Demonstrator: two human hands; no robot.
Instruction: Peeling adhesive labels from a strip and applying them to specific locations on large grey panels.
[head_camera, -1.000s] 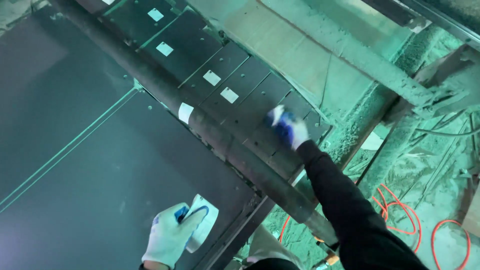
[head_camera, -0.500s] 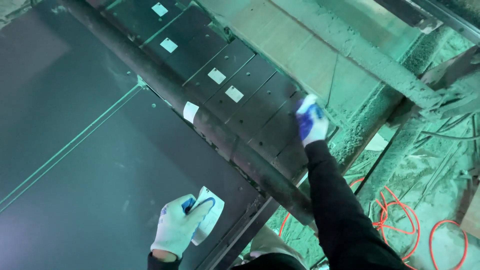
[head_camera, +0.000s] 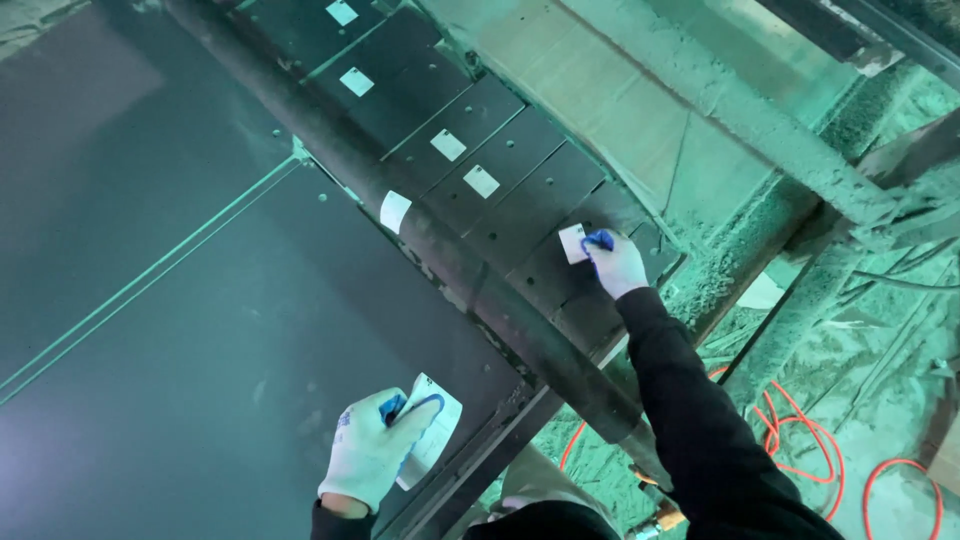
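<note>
Already four white labels (head_camera: 449, 144) sat on the dark panels (head_camera: 520, 190) toward upper centre, while the right hand (head_camera: 617, 264) pinched a fifth label (head_camera: 572, 243) against the next panel and the left hand (head_camera: 370, 450) gripped the remaining label sheet (head_camera: 435, 435) at lower centre.

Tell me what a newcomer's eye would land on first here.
First, the right hand, in a white glove with blue fingertips, pressing a small white label onto a dark panel near the centre. Next, the row of like labels running up and left along the neighbouring panels. Then the left hand, at the bottom, holding a white sheet, and the orange cable looped at lower right.
</note>
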